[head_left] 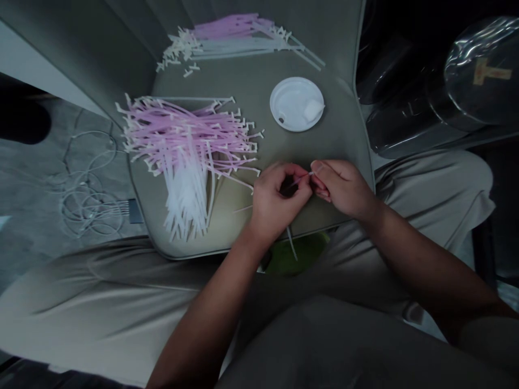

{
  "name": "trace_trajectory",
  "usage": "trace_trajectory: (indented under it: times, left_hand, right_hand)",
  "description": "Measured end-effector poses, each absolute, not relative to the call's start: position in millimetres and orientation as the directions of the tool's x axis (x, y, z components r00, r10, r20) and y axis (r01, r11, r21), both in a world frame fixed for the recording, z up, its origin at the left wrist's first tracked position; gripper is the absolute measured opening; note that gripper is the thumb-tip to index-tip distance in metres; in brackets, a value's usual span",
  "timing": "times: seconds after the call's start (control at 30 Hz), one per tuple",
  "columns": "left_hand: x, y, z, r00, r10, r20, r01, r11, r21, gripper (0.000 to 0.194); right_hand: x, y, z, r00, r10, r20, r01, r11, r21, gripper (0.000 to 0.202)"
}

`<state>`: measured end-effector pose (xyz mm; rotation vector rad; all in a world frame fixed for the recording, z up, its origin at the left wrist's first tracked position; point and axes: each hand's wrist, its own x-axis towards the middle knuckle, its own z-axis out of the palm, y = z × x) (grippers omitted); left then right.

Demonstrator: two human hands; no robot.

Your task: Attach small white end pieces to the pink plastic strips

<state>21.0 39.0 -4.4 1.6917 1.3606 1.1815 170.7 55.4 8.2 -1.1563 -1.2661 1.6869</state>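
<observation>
Over the front of a grey-green padded seat [227,221], my two hands meet. My left hand [273,197] is closed in a pinch on a thin pink tube [299,180]. At the tube's whitish end, the fingers of my right hand [344,186] are pressed together; the small piece between them is mostly hidden. A white tube [292,243] hangs below my left hand past the seat edge. To the left lies a heap of pink tubes [186,127] with small white end connectors. White tubes [186,200] lie across its front.
Behind the hands sits a round white lid [290,89] with a white wad [313,110] on it. Farther back are more pink tubes [235,26], white tubes and loose white connectors [182,46]. Coiled cables [91,205] lie on the floor at left; clear plastic-wrapped rolls [430,108] stand at right.
</observation>
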Motion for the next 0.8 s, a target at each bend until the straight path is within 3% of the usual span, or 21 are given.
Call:
trace_trajectory:
  times: [0.23,0.8]
  left_hand:
    - [21.6,39.3,-5.2,0.064,0.985,0.163,0.33,-0.175,0.928,0.003]
    - [22.0,39.1,-4.7,0.07,0.985,0.156,0.316,-0.17,0.933,0.004]
  right_hand:
    - [171.7,55.7,5.8,-0.368,0.893,-0.261,-0.06,-0.302,-0.951,0.051]
    - [174.1,54.4,5.0,-0.364,0.895,-0.257,-0.011,-0.28,-0.96,0.05]
